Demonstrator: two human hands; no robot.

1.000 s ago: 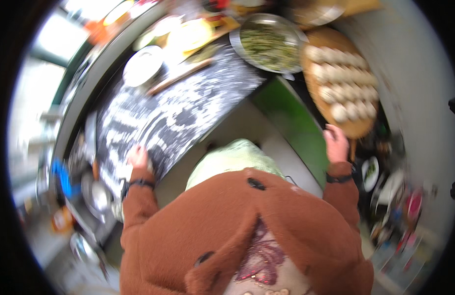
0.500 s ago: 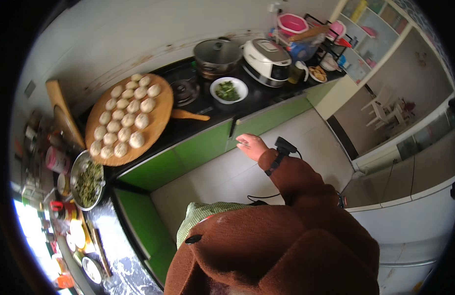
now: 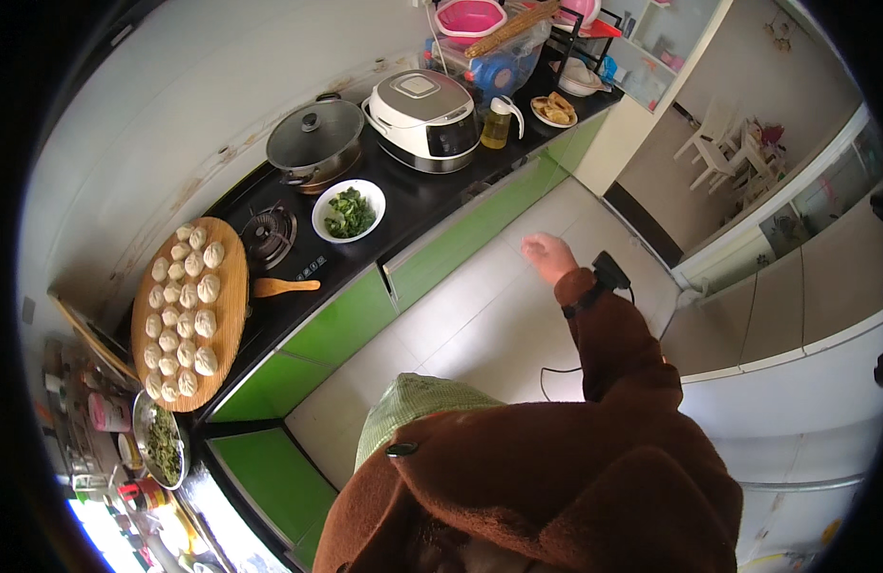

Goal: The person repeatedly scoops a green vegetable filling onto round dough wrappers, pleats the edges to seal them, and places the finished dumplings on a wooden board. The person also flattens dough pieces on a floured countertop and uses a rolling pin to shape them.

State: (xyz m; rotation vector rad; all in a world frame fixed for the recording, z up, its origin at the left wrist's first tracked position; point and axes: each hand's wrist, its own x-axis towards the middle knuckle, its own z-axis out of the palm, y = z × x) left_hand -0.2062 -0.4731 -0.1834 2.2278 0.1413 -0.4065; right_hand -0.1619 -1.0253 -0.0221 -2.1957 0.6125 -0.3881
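Note:
My right hand (image 3: 548, 257) is held out over the floor, well short of the counter, its fingers loosely bent and nothing seen in it. A dark band with a small black device (image 3: 609, 271) sits round that wrist, over a brown sleeve. My left hand is out of sight. On the counter, a round wooden board (image 3: 233, 310) bears rows of pleated buns (image 3: 187, 322). Right of it stand a white bowl (image 3: 379, 199) of green leaves (image 3: 349, 212), a lidded pot (image 3: 313, 134) and a rice cooker (image 3: 424, 110). A wooden spatula (image 3: 287, 286) lies near the counter's front edge.
A gas burner (image 3: 270, 235) lies between board and bowl. Further right are an oil jug (image 3: 497, 124) and a plate of golden-brown food (image 3: 554, 108). A metal bowl of chopped filling (image 3: 163, 441) stands at the left. Green cabinets (image 3: 346, 315) line the counter's front.
My view has turned and shifted right, so the board and buns now lie further left and lower. My right hand has moved rightward in the picture, away from the counter front.

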